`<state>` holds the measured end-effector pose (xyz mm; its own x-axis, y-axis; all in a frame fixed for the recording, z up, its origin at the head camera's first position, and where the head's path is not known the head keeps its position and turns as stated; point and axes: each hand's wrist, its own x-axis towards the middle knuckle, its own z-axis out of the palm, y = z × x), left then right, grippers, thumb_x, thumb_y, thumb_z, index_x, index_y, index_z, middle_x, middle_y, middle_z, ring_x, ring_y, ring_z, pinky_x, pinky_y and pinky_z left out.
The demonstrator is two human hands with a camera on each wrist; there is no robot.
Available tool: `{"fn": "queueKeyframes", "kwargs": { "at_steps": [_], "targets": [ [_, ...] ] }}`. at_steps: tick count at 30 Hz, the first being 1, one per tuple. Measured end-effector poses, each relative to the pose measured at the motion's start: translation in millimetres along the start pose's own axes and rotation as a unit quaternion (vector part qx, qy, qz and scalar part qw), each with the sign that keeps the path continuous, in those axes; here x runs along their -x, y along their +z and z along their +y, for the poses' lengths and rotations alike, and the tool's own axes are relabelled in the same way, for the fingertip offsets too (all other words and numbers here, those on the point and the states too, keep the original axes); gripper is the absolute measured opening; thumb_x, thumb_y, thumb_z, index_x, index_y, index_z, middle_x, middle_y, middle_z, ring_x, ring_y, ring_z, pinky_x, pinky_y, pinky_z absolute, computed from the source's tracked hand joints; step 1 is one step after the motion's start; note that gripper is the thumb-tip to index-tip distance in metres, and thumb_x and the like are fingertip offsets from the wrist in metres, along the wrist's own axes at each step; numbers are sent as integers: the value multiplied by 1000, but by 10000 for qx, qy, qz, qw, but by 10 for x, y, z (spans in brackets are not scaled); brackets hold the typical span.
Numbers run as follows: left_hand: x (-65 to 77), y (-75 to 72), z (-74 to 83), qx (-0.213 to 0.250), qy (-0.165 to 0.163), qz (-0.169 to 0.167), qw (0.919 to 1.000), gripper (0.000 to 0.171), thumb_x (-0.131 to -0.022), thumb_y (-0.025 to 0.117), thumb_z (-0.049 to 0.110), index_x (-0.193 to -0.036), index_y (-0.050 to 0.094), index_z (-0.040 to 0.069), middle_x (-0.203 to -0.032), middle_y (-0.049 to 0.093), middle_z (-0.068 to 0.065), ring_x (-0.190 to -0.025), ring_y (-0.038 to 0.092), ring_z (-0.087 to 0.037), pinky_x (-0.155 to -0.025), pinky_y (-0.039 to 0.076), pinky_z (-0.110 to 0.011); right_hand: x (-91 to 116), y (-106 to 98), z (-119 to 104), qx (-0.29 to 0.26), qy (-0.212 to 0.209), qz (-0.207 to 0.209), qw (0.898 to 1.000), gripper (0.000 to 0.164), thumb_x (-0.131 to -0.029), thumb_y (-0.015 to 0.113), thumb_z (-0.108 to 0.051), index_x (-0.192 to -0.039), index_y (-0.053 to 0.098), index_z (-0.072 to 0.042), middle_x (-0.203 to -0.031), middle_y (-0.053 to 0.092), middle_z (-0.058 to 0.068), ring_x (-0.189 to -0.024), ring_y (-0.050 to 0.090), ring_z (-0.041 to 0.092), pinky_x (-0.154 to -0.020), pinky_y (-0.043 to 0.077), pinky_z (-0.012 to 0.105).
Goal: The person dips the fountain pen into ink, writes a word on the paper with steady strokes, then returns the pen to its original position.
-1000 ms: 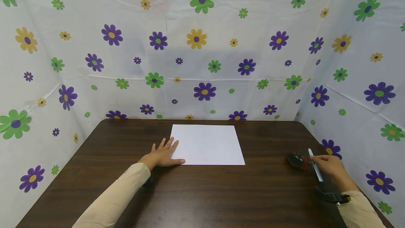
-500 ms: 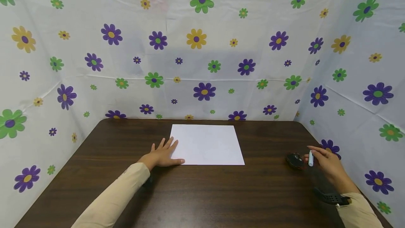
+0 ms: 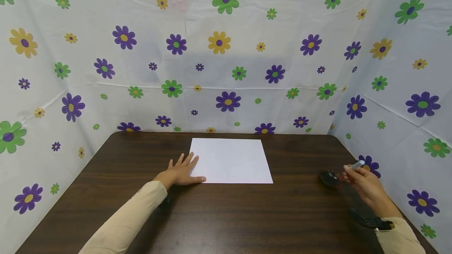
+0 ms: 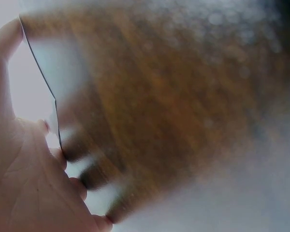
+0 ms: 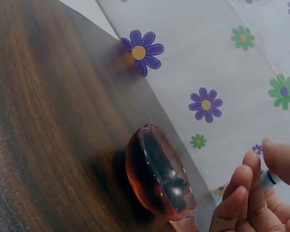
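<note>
A white sheet of paper (image 3: 233, 160) lies flat toward the back of the dark wooden table (image 3: 233, 214). My left hand (image 3: 179, 173) rests with fingers spread on the paper's left edge, thumb near its front edge. At the right, my right hand (image 3: 367, 189) pinches a slim light grey-blue marker (image 3: 358, 164) that points up and right; in the right wrist view, fingers hide most of it. Right beside these fingers sits a glossy red translucent dish (image 5: 135, 169), rounded, with a dark shiny inside.
White cloth (image 3: 197, 22) with purple, green and yellow flowers stands behind the table and along both sides. A black band (image 3: 370, 222) circles my right wrist, near the table's right edge.
The marker has turned in my right hand, from lying long toward the front to pointing up and right. My left hand, the paper and the dish stay put.
</note>
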<state>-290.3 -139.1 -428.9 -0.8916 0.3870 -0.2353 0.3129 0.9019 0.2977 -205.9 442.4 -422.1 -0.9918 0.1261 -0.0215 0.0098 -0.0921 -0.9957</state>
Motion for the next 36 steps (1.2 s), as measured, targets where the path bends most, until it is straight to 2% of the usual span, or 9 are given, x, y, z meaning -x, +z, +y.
{"fn": "queueKeyframes", "kwargs": {
  "at_steps": [6,11,15,21,26,32,36],
  "targets": [
    [-3,-1,-5,26,-4,-22,10000,98,-83,50,71,-155,16,14,-161,5,-15,-144,1,-46,-107,0,-71,9,-1,19,-60,-138,-118,9998,26,-100,50,-20,-93,73,-30,-79,68,-8,-70,61,3,-64,50,16],
    [-21,-1,-27,-28,0,-1,10000,98,-83,49,73,-155,15,15,-161,4,-14,-145,1,-45,-107,0,-71,-7,-5,22,-36,-404,-377,9985,30,-101,49,-12,-99,74,-29,-84,72,-6,-71,64,4,-63,51,17],
    [-21,-4,-31,-22,9,6,10000,99,-83,49,73,-155,15,15,-161,4,-14,-144,1,-45,-107,0,-71,-24,-12,39,245,-627,-502,9965,32,-101,48,-9,-102,73,-27,-87,73,-7,-74,65,5,-67,50,17],
    [-13,-11,-18,-7,9,-5,10000,98,-84,49,72,-155,15,15,-161,4,-14,-144,1,-45,-107,0,-71,-4,13,66,472,-870,-460,9940,28,-99,50,-4,-104,73,-20,-86,73,-5,-75,67,6,-68,50,17],
    [-13,-8,-18,-2,7,-36,10000,98,-84,49,72,-155,15,15,-161,3,-14,-144,1,-45,-107,-1,-71,5,40,67,237,-1115,-624,9915,29,-96,50,6,-102,73,-11,-85,74,1,-74,70,10,-68,55,20],
    [-109,77,-106,-36,3,-43,10000,106,-79,45,80,-155,11,16,-162,0,-12,-145,-3,-43,-107,-4,-71,-14,52,46,530,-1137,-380,9914,19,-95,55,1,-94,73,-5,-80,74,3,-68,70,10,-60,54,20],
    [-202,156,-198,-24,-20,-3,10000,110,-73,43,86,-156,9,22,-162,-2,-7,-146,-5,-40,-107,-5,-70,-17,39,59,470,-1038,-405,9927,18,-95,55,0,-97,71,-8,-81,74,2,-70,70,10,-62,54,20]
  ]
}}
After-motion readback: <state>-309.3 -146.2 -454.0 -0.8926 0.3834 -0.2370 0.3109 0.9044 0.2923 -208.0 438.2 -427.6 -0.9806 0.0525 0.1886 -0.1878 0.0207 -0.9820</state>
